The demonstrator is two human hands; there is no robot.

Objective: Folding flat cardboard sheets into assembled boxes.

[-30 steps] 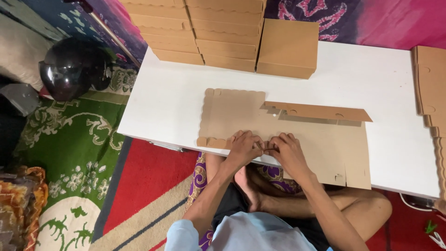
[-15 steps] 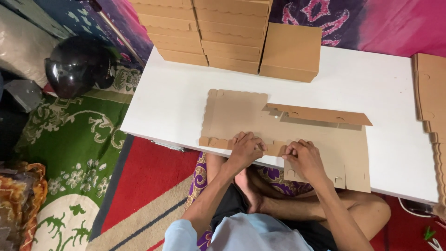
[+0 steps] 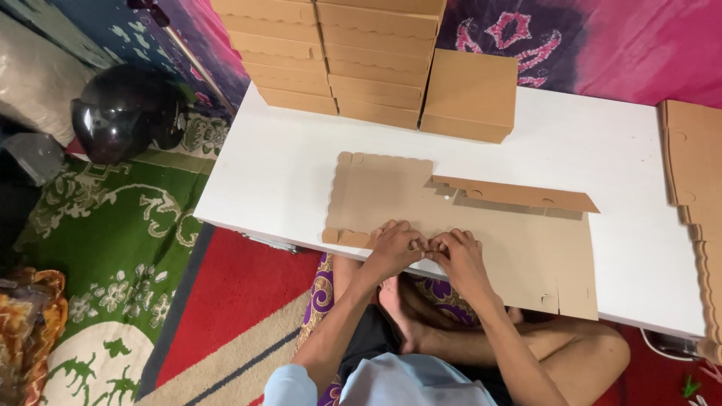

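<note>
Flat brown die-cut cardboard box blank (image 3: pixel 466 225) on white table (image 3: pixel 286 173) mostly unfolded: far flap raised, both hands' fingers (image 3: pixel 406 239) pinching near-edge flap; finished brown cardboard boxes (image 3: pixel 353 60) stacked behind.

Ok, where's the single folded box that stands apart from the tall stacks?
In the head view, the single folded box sits at the table's far edge, right of the stacked boxes, beyond the flat cardboard sheet.

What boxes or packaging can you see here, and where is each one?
Flat box blank: plain brown cardboard, scalloped edge, lying on the white table under both hands.
Folded boxes: brown, stacked at the table's far edge.
Single box: brown, beside that stack.
Flat blanks: brown pile, right end.
</note>
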